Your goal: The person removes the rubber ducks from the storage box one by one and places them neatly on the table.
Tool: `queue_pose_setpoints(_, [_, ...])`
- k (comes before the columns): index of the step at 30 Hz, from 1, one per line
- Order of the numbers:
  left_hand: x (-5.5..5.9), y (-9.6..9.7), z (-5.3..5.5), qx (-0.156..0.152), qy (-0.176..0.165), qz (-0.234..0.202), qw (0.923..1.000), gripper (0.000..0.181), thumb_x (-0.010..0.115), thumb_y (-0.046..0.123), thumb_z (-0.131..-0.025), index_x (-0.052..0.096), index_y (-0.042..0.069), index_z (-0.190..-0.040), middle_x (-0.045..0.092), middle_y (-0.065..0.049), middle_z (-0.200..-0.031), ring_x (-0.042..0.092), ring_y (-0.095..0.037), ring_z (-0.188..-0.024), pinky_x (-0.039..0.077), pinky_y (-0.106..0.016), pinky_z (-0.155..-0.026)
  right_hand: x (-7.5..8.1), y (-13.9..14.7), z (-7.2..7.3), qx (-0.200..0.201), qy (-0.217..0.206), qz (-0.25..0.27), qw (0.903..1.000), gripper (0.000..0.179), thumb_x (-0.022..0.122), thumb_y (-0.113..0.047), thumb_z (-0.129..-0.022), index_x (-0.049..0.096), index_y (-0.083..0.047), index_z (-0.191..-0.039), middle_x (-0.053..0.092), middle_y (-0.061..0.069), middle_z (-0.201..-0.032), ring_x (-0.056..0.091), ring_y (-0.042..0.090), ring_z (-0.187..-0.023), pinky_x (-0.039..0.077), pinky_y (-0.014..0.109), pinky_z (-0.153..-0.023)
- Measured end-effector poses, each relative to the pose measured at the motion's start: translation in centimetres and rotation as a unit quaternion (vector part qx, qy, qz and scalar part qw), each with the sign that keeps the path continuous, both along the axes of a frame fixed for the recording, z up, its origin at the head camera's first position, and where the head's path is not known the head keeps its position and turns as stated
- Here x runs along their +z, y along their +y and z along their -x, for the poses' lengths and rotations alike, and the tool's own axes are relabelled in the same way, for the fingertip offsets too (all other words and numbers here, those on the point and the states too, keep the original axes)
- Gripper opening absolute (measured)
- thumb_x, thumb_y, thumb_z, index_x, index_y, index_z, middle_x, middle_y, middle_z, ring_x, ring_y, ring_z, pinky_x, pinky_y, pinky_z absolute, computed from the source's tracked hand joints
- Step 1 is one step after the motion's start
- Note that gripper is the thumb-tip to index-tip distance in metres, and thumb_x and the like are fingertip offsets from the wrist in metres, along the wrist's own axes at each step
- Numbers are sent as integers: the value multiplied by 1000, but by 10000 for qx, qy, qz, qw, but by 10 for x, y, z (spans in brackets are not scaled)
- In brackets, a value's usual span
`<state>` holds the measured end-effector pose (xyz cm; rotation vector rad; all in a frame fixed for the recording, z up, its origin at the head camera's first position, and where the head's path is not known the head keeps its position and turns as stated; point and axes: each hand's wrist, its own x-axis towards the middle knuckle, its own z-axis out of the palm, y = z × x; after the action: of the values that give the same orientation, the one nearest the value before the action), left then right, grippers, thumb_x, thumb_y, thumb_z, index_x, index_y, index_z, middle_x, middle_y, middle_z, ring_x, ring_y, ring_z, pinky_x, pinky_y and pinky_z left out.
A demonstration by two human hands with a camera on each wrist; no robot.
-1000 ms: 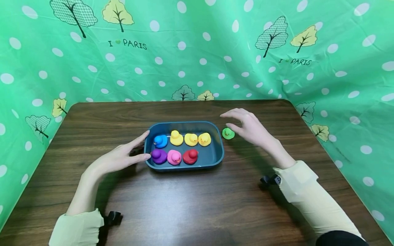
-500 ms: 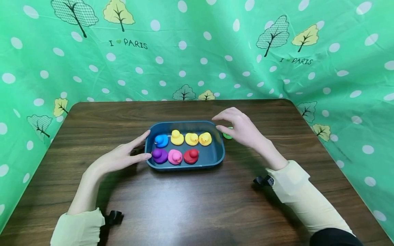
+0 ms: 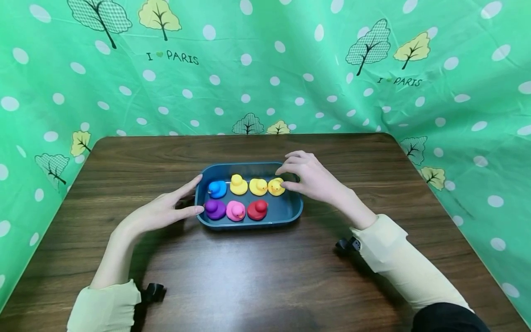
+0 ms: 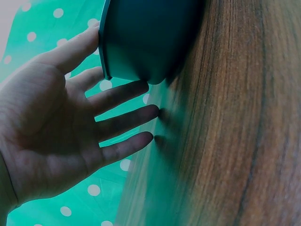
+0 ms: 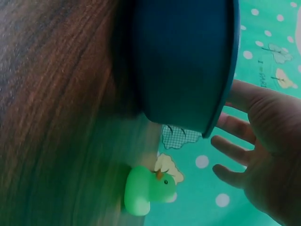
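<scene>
A dark blue oval tray [image 3: 286, 216] holds rubber ducks. A blue duck [image 3: 218, 189] and three yellow ducks form its back row; a purple duck [image 3: 215, 209], a pink duck [image 3: 236, 211] and a red duck [image 3: 257, 210] are in front. My left hand [image 3: 155, 216] touches the tray's left end with thumb and fingers extended. Over the right end reaches my right hand [image 3: 311, 179], its fingertips close about the rightmost yellow duck [image 3: 274, 187]; contact is unclear. A green duck [image 5: 145, 190] stands outside the tray, below the right hand, hidden in the head view.
The tray sits on a dark wooden table [image 3: 232, 286]. A green polka-dot cloth [image 3: 265, 55] with printed trees hangs behind and beside the table. Small black devices are strapped at both wrists, the left one [image 3: 154, 293] close to the tabletop.
My right hand has moved left, from beside the green duck to over the tray's right end, covering the green duck in the head view. The left hand stays against the tray.
</scene>
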<state>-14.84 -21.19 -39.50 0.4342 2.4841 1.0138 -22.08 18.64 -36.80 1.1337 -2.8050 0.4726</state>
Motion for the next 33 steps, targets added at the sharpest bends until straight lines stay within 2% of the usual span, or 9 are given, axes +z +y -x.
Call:
queue_pose_setpoints(8, [0, 0, 0, 9, -26, -15, 10000, 85, 57, 61, -99, 6, 43, -165, 22, -11, -173, 21, -41, -159, 28, -69, -121, -5, -10, 3, 83, -89, -291, 9995, 24, 82, -28, -89, 80, -17, -110, 78, 1, -112, 51, 38, -137, 36, 63, -112])
queue_pose_setpoints(15, [0, 0, 0, 26, -46, -1, 10000, 85, 57, 62, -99, 6, 44, -164, 21, -10, -173, 21, -41, -159, 28, -69, -121, -7, -16, 3, -38, -230, -536, 9983, 24, 82, -29, -90, 80, -17, -110, 79, 1, -113, 49, 37, -140, 35, 61, -115])
queue_pose_setpoints(25, [0, 1, 1, 79, -70, 55, 9999, 85, 57, 64, -98, 6, 46, -164, 20, -6, -174, 20, -41, -159, 28, -70, -121, -13, -16, 4, -41, -272, -528, 9982, 25, 83, -26, -89, 80, -17, -112, 78, 2, -113, 49, 38, -140, 35, 61, -114])
queue_pose_setpoints(33, [-1, 0, 1, 71, -99, -31, 9999, 86, 57, 62, -98, 5, 45, -164, 21, -11, -173, 20, -41, -159, 27, -69, -121, -15, -16, 4, -15, -264, -498, 9984, 25, 83, -25, -88, 80, -16, -112, 78, 2, -112, 50, 37, -138, 35, 61, -114])
